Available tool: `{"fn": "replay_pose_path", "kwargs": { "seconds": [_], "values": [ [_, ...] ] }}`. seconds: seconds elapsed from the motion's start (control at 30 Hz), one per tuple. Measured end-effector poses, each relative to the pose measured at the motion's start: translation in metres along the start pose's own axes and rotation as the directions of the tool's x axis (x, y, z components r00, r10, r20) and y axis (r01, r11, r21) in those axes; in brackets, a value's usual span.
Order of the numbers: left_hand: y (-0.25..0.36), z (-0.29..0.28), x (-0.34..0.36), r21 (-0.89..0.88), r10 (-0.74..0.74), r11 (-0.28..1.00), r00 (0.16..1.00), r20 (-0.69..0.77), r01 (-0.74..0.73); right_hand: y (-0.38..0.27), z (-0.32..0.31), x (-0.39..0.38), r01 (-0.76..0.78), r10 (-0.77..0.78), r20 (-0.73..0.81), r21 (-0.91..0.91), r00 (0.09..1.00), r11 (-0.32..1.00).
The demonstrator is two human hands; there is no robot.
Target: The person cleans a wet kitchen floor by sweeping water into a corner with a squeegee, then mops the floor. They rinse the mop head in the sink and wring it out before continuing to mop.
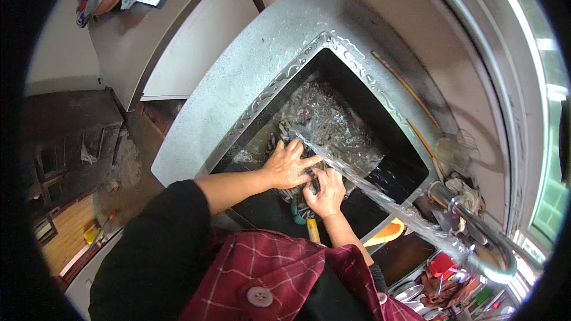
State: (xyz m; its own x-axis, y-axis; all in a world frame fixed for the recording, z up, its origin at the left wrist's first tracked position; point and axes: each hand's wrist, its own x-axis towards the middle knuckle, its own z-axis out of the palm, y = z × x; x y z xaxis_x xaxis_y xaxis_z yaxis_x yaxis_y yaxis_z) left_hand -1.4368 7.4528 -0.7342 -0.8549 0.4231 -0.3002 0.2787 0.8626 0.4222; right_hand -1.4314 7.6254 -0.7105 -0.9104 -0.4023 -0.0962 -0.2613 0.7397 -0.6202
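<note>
Both my hands are inside a dark sink [235, 205], over a wet black-and-white striped cloth [289, 190]. My left hand [290, 165] lies on top of the cloth with its fingers spread. Close beside it, my right hand [326, 193] is closed, fingers curled on the bunched cloth. A stream of water [375, 193] runs from the curved metal faucet [505, 261] at the lower right and lands by my left fingers. Shallow, rippling water [333, 113] covers the far part of the basin. Below my hands lies a yellow handle [313, 230] beside a teal piece.
A wet grey counter [238, 83] surrounds the sink. Two thin sticks [410, 92] lie along its right side. An orange-yellow object [386, 233] sits at the sink's near right. Beyond the faucet are a red cup [441, 265] and other kitchen items. Dark wooden furniture [65, 142] stands at left.
</note>
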Motion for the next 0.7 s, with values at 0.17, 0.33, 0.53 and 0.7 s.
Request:
{"fn": "replay_pose_path", "kwargs": {
  "seconds": [0.17, 0.33, 0.53, 0.7],
  "values": [
    [-0.023, 0.057, 0.03, -0.051, -0.151, 0.988, 0.981, -0.125, 0.146, 0.047, 0.069, 0.019, -0.103, 0.09, -0.125, -0.101, 0.988, 0.99],
    [-0.031, 0.062, 0.083, -0.184, -0.374, 0.917, 0.923, -0.087, 0.354, 0.051, 0.055, 0.093, -0.499, 0.5, 0.031, -0.05, 0.865, 0.865],
    [-0.082, 0.03, 0.079, -0.802, -0.775, 0.209, 0.595, 0.213, 0.56, 0.11, -0.009, 0.096, -0.553, 0.627, -0.13, 0.359, 0.768, 0.752],
    [-0.077, 0.019, -0.012, -0.713, -0.649, 0.269, 0.669, 0.362, 0.647, 0.111, -0.03, 0.039, -0.786, 0.789, -0.287, 0.154, 0.544, 0.598]
  ]
}}
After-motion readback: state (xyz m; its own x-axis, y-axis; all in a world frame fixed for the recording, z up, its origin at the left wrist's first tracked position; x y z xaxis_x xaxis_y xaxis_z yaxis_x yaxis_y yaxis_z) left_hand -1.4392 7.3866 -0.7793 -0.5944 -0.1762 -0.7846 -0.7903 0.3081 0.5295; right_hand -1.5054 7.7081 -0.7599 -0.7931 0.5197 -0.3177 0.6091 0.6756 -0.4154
